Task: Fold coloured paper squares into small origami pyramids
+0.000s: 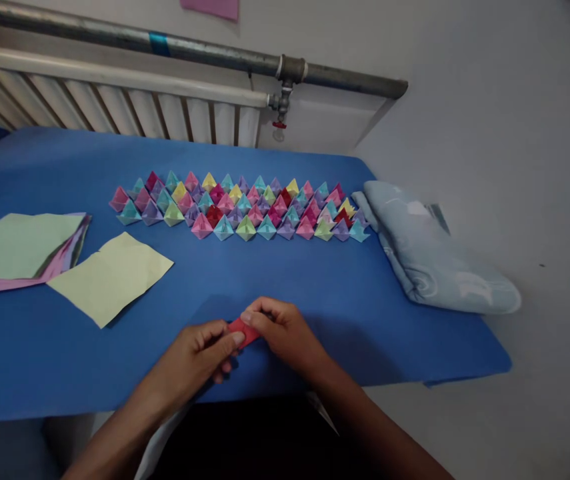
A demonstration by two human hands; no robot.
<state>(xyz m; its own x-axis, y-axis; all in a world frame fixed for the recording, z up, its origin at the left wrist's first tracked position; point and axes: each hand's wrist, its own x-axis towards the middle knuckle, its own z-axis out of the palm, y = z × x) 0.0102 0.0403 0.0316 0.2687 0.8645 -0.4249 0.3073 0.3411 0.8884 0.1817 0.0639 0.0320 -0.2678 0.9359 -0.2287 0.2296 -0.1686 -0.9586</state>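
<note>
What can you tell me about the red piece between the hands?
The red piece looks like plain paper, folded small and fairly flat. It is over the blue surface, close to the near edge, pinched by the left hand on one side and the right hand on the other. Its underside is hidden, its top partly covered.

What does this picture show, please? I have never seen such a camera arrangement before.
There is no machine here. A camera worn on a person's head looks forward and down at their bare hands. The left hand and right hand together hold a small red folded piece, seemingly paper. On the blue surface stand rows of colourful folded paper shapes. Towards the left lie a yellow sheet and a paper stack; at the right, a folded light-blue cloth. Behind are a radiator and a pipe.
</note>
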